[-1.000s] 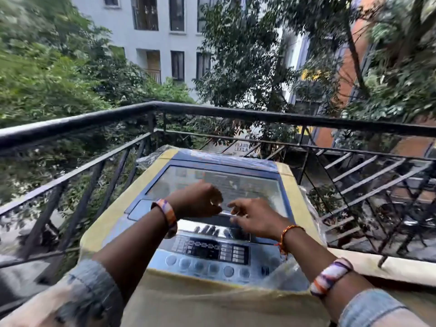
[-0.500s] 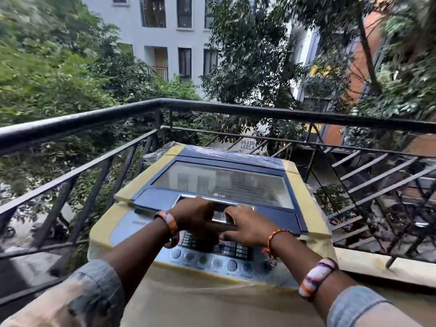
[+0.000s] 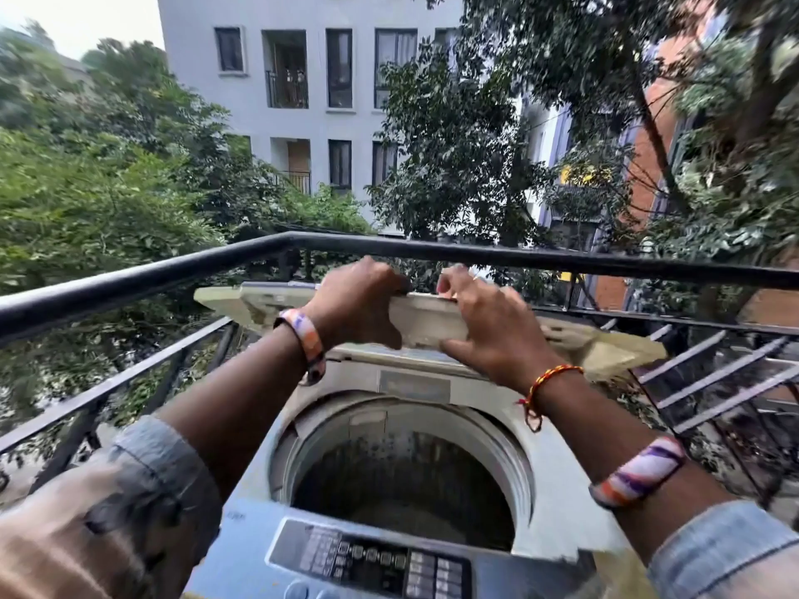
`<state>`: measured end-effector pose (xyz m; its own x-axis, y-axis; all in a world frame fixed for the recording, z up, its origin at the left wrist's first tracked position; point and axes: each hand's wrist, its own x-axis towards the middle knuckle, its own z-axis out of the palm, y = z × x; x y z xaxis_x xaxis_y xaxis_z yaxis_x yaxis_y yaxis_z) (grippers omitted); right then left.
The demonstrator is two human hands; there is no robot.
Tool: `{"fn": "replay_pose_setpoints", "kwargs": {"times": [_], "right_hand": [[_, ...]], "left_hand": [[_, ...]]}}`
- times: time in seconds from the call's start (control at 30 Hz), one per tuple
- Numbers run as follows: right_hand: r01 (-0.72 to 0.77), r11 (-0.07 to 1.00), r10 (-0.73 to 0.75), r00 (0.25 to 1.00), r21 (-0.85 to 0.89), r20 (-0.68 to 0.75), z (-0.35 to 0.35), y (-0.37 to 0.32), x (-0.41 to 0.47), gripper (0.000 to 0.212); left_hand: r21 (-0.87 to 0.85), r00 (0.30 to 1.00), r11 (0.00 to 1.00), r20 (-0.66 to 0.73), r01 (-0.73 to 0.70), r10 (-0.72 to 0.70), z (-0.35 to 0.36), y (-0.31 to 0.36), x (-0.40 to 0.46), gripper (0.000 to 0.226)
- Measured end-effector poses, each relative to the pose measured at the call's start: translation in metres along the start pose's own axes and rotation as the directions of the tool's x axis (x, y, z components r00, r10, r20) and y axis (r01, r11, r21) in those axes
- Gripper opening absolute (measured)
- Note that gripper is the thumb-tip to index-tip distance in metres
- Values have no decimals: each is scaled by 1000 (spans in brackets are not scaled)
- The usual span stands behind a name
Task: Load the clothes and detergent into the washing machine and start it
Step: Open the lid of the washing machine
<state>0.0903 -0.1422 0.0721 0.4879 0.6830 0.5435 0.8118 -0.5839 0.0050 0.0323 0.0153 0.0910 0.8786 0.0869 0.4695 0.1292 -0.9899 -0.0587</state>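
Observation:
A top-loading washing machine [image 3: 557,503] stands in front of me on a balcony. Its cream lid [image 3: 426,315] is raised and folded back, seen edge-on just below the railing. My left hand [image 3: 361,302] grips the lid's upper edge left of centre. My right hand [image 3: 484,322] grips the same edge beside it. The round drum [image 3: 406,486] lies open below and looks dark inside; I see no clothes in it. The control panel [image 3: 372,559] with its buttons runs along the machine's near edge. No clothes or detergent are in view.
A black metal railing [image 3: 519,255] wraps the balcony right behind and to the left of the machine. Slanted rail bars [image 3: 709,373] stand to the right. Trees and a grey building lie beyond.
Both hands took hold of the lid at its front edge and lifted it up and back. The drum, covered before, is now exposed.

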Motion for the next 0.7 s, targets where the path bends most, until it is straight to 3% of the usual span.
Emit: {"fn": "replay_pose_setpoints", "kwargs": {"times": [0.17,0.33,0.47,0.57,0.7], "right_hand": [[13,996,-36,966,-91,-257,1,25,36,30],[-87,981,5,906,-175,-424,20,49,67,32],[-131,969,31,904,-207,-426,33,67,93,47],[-155,973,77,915,-169,-395,43,78,106,57],[-174,979,131,935,-103,-331,52,93,124,73]], "left_hand": [[-51,980,999,-201,-10,-1,-11,-13,39,72],[-76,913,997,-406,13,-43,10,-25,72,50],[-134,871,991,-487,-6,-61,38,-32,94,34],[-131,853,991,-515,17,-83,57,-32,111,42],[-257,869,965,-461,61,-178,63,-34,138,49]]}}
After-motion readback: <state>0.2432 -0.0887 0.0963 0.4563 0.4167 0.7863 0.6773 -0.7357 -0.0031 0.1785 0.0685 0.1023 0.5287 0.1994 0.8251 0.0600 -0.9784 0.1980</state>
